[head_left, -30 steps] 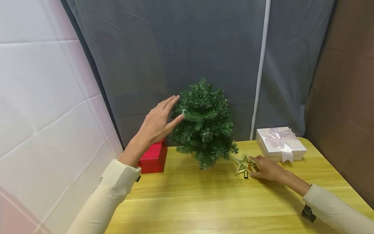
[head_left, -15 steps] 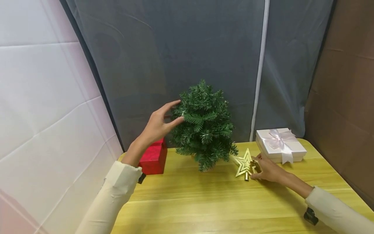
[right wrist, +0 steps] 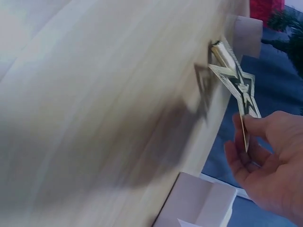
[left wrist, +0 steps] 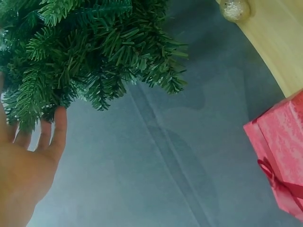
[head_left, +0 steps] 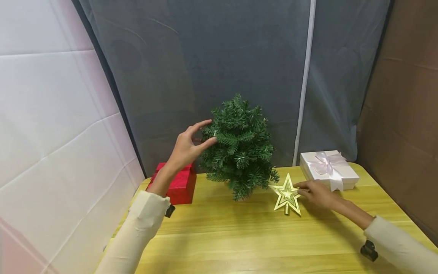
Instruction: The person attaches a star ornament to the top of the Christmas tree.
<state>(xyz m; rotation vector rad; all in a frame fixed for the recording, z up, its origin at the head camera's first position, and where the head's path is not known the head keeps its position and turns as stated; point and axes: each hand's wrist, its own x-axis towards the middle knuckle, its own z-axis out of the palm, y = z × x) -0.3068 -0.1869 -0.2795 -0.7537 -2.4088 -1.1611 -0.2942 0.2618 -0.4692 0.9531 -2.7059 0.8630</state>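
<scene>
Gold star point(head_left: 286, 195) over table point(head_left: 239, 243) beside tree point(head_left: 237, 144), one point pinched by fingers of right hand point(head_left: 319, 195), slim grip, may swivel loose; left hand point(head_left: 184, 150), fingers apart at tree's side, could tip it by pushing.

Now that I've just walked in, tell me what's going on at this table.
A person's right hand pinches a gold star by one point, apparently just clear of the wooden table. Their left hand reaches to the side of a small green tree, fingertips at its branches. The star is beside the tree, not on it. A red box sits to the tree's left, and a white box with a bow sits beyond the right hand.
</scene>
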